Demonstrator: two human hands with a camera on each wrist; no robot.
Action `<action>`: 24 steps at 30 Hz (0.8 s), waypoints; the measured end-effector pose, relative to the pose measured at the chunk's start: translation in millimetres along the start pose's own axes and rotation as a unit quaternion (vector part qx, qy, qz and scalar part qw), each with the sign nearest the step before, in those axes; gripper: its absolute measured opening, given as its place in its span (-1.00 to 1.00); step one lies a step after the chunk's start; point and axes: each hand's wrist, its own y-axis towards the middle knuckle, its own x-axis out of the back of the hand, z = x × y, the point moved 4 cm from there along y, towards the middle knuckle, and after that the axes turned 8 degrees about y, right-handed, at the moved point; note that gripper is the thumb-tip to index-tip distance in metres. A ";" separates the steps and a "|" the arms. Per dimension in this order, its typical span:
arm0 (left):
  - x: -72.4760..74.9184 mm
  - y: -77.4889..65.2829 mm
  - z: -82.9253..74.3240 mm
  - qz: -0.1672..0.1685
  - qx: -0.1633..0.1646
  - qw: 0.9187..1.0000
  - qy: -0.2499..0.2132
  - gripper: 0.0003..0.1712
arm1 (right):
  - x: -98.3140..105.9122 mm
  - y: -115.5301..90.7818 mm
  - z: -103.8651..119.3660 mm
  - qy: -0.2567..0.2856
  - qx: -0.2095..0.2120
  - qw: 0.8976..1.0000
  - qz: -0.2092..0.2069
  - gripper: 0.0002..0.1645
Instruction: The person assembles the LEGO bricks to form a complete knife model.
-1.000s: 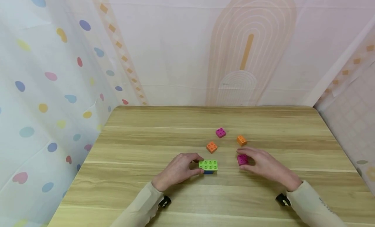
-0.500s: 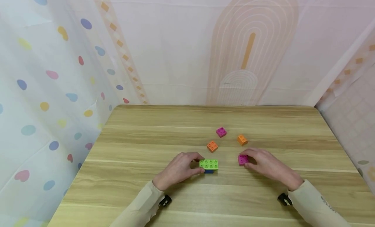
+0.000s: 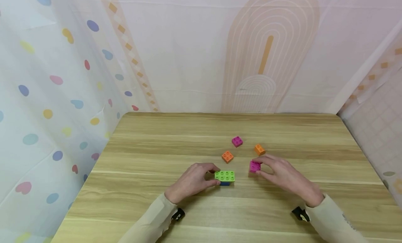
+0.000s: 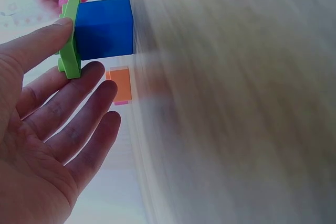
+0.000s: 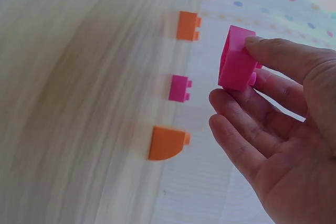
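Observation:
My left hand (image 3: 194, 182) pinches a flat green building brick (image 3: 224, 175) by its left end, thumb on the near side. Under the green piece is a blue brick (image 4: 105, 28), standing on the table. To the right, my right hand (image 3: 281, 171) pinches a pink brick (image 5: 239, 59) between thumb and fingers. The right wrist view shows this brick raised off the table, its hollow underside turned to the left. In the left wrist view the pink brick appears beyond the green piece.
Behind the hands lie a square orange brick (image 3: 227, 157), a second pink brick (image 3: 237, 141) and an orange brick with a curved side (image 5: 168, 143). They rest on a wood-grain table (image 3: 157, 145). A patterned curtain (image 3: 188, 61) hangs along its back edge.
My right hand has closed its fingers on the pink brick, lifted it and brought it a little left. My left hand keeps its hold on the green brick.

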 end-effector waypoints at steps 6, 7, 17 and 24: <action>-1.1 0.7 0.5 -0.002 -0.002 1.000 -0.002 -0.60 | -1.9 3.9 10.0 0.019 0.023 0.999 -0.027 -0.59; -1.3 0.7 0.6 -0.003 -0.003 1.000 -0.001 -0.60 | -2.5 4.3 11.2 0.023 0.023 0.999 -0.028 -0.59; -2.2 1.4 -0.4 -0.004 -0.006 1.000 -0.002 -0.60 | -6.6 9.7 22.0 0.044 0.012 0.999 -0.023 -0.58; -2.8 2.5 -0.9 0.000 -0.004 1.000 0.001 -0.59 | -11.1 13.8 29.1 0.058 0.037 0.997 -0.028 -0.59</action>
